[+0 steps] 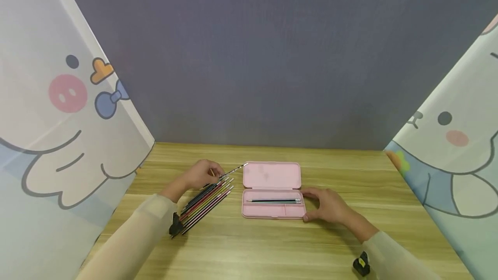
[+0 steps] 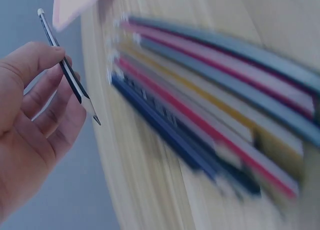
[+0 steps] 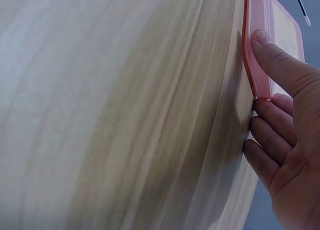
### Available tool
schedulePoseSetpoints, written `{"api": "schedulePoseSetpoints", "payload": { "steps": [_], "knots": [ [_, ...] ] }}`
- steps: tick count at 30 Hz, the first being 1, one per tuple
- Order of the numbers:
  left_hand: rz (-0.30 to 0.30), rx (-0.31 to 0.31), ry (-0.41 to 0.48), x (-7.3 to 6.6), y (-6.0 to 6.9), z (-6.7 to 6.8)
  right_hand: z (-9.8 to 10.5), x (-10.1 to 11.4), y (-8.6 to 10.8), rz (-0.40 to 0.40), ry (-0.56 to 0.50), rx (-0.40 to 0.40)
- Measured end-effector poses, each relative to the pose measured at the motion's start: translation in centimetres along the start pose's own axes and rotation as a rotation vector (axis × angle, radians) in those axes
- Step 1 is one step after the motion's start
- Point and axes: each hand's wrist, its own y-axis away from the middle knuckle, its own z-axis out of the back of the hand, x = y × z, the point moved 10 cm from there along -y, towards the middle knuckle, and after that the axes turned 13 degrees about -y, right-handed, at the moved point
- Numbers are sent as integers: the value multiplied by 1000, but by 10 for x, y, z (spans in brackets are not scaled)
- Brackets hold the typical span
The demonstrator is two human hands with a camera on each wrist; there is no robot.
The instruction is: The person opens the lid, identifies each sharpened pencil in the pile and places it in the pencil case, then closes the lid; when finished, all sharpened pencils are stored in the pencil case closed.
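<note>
Above the near end of a fan of pencils, my left hand pinches a dark, white-striped pencil between thumb and fingers. Its white end points at the open lid of a pink pencil case; the sharpened tip shows in the left wrist view. One green and dark pencil lies lengthwise in the long compartment of the case. At the case's right end my right hand rests, thumb at the front corner and fingers at the right side, gripping the edge.
The loose pencils lie side by side, slanting, on the wooden table, left of the case. Behind the table stands a dark grey panel, with cartoon-printed panels at left and right.
</note>
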Motion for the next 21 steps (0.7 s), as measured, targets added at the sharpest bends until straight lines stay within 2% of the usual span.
{"api": "schedulePoseSetpoints", "payload": {
  "steps": [7, 13, 17, 21],
  "knots": [
    [-124, 35, -33, -49, -29, -25, 3, 2, 0, 7, 1, -7],
    [-215, 106, -75, -90, -53, -55, 0, 2, 1, -3, -28, -5],
    [-228, 166, -91, -105, -63, -77, -1, 0, 2, -9, -38, -10],
    [-224, 177, -137, -115, -70, -91, -1, -2, 5, -4, -27, -17]
  ]
}}
